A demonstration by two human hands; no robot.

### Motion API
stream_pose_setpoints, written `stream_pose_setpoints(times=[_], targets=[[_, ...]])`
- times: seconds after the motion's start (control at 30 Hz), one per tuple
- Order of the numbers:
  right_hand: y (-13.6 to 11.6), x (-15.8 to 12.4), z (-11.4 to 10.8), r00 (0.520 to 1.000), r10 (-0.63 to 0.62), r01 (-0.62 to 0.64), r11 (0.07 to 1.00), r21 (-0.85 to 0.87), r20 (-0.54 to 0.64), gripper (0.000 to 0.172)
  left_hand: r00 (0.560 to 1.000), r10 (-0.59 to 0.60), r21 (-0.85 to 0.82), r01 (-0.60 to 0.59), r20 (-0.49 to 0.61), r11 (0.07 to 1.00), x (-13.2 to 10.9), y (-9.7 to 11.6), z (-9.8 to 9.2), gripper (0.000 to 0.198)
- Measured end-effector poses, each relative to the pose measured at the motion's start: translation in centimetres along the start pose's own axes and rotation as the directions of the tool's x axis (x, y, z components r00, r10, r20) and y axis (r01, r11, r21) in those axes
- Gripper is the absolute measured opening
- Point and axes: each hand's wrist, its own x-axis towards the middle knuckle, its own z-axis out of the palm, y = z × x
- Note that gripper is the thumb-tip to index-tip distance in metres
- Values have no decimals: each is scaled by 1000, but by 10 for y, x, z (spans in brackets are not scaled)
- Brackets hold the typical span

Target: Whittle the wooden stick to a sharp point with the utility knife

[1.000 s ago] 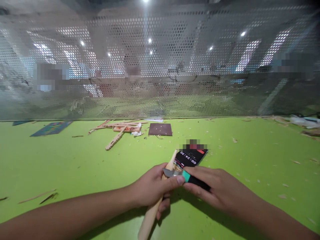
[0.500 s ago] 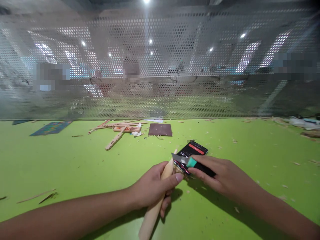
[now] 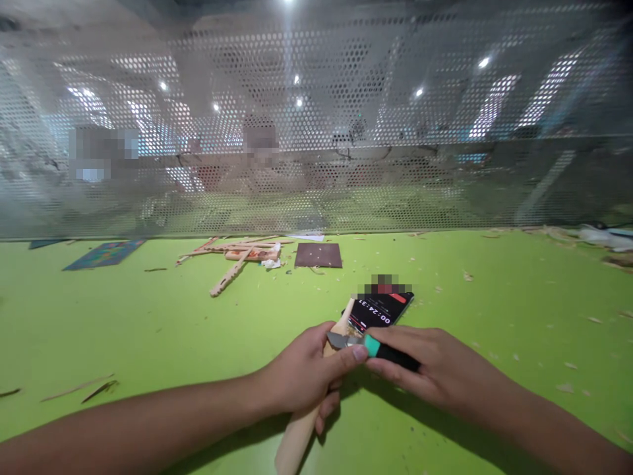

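Observation:
A pale, long piece of wood (image 3: 298, 437) with a narrowed far end is gripped in my left hand (image 3: 309, 369), fingers wrapped round it and thumb laid across towards the blade. My right hand (image 3: 428, 359) is closed on a utility knife (image 3: 395, 354) with a black and green handle. Its grey blade lies against the wood just beyond my left fingers, and my left thumb touches or nearly touches the knife's front part. Behind the hands, a phone (image 3: 378, 311) with a timer on its screen lies on the table, partly covered by the wood's tip.
Wood shavings are scattered over the green table (image 3: 148, 336). Near the back lie carved sticks (image 3: 230, 274), a dark brown square (image 3: 318, 255) and a patterned mat (image 3: 103, 254). A perforated metal screen (image 3: 316, 191) stands along the far edge, with people dimly visible behind it.
The knife in my right hand has moved from the wood's tip back along it, towards my left thumb. More of the wood's tip and the phone screen shows. My left hand stays about where it was.

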Motion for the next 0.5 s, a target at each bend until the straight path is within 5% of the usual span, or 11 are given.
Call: stream_pose_setpoints(times=[0.13,0.3,0.5], targets=[[-1,-2,6,999,25,-27,995,-101,-24,35,999,-3,15,4,-40,1000,0,2,4,47],[6,-2,2,976,8,-72,955,-288,-218,51,994,5,-15,-7,-112,1000,0,0,6,42],[15,0,-9,958,21,-111,947,-301,-287,52,996,51,-162,-63,-76,985,2,-4,3,41]])
